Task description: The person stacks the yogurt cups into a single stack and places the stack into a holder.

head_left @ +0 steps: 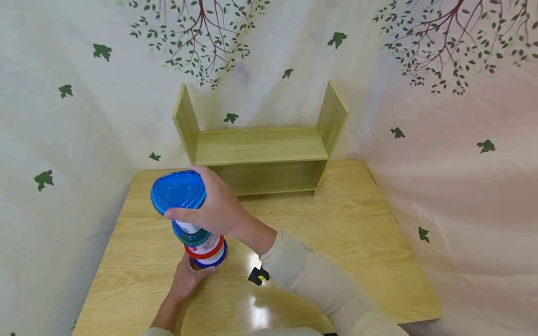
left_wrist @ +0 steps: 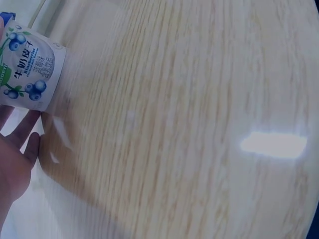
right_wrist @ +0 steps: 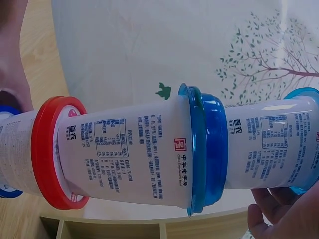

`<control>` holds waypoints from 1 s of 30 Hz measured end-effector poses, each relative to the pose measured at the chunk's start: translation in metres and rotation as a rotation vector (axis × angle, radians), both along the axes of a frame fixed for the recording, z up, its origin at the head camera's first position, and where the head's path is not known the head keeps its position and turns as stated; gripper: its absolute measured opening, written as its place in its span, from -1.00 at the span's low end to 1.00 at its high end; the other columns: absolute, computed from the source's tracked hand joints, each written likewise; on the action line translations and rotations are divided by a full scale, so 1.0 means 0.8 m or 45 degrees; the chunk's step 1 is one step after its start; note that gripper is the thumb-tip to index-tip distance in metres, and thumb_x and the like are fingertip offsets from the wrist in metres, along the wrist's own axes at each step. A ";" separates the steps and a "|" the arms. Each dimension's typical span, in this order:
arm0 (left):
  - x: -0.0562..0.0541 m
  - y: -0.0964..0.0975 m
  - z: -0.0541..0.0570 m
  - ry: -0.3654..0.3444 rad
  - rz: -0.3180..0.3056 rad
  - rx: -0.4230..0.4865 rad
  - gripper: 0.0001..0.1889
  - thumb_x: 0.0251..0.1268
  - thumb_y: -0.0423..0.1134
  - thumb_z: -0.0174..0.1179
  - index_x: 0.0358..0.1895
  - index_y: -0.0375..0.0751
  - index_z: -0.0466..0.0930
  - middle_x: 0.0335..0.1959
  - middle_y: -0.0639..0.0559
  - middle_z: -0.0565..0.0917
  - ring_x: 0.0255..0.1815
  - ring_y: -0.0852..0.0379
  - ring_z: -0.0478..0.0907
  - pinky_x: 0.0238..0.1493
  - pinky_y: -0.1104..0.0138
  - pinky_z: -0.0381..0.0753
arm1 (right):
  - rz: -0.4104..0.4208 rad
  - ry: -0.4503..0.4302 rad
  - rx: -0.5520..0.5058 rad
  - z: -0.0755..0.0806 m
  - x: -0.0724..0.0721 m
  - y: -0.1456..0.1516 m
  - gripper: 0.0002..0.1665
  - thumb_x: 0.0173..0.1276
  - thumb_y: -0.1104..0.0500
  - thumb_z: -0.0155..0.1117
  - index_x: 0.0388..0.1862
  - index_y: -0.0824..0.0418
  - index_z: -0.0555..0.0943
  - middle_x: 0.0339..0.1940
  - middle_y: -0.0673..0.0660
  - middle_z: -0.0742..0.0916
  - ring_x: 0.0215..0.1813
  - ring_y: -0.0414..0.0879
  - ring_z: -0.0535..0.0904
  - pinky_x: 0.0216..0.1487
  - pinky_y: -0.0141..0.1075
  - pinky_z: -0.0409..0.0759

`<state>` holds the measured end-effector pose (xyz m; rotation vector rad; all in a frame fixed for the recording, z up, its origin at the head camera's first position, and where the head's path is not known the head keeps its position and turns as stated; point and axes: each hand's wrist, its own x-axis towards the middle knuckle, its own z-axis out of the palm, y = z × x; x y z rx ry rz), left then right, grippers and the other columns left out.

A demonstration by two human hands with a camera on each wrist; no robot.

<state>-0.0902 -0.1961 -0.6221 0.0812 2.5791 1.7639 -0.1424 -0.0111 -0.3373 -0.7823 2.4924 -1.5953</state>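
Tub stack (head_left: pixel 195 237) is left of centre in head view; right hand (head_left: pixel 218 207) curls round its top, left hand (head_left: pixel 187 277) round its base. Left wrist view: tub (left_wrist: pixel 32 69), upper left. Right wrist view: uneven pressing could split the stack at blue lid (right_wrist: pixel 214 149).

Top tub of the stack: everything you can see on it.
The top tub has a white wall that narrows towards its base, with dark print and a boxed table. Its round, glossy blue lid looks like translucent plastic and is on. The right hand grips it, thumb at the lid's edge. Its base meets the blue lid below. It stands lid up; any slight lean is hard to judge. Contents are hidden.
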 end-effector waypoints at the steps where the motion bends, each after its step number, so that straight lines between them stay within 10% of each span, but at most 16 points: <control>1: 0.000 0.001 0.000 -0.010 -0.005 0.014 -0.08 0.07 -0.14 0.57 0.45 -0.18 0.18 0.33 -0.19 0.47 0.35 -0.24 0.40 0.39 -0.20 0.28 | -0.005 0.006 0.009 -0.001 0.000 0.000 0.09 0.15 -0.22 0.53 0.53 0.00 0.17 0.32 0.03 0.50 0.19 -0.04 0.53 -0.09 -0.32 0.65; 30: -0.017 0.019 0.008 0.006 -0.007 0.054 0.00 0.00 0.02 0.59 0.48 0.10 0.12 0.34 0.04 0.46 0.33 -0.13 0.43 0.33 -0.21 0.37 | 0.014 0.080 0.042 0.002 -0.010 0.016 0.19 0.29 -0.19 0.42 0.67 0.01 -0.08 0.55 0.12 0.30 0.44 0.07 0.35 0.16 -0.10 0.62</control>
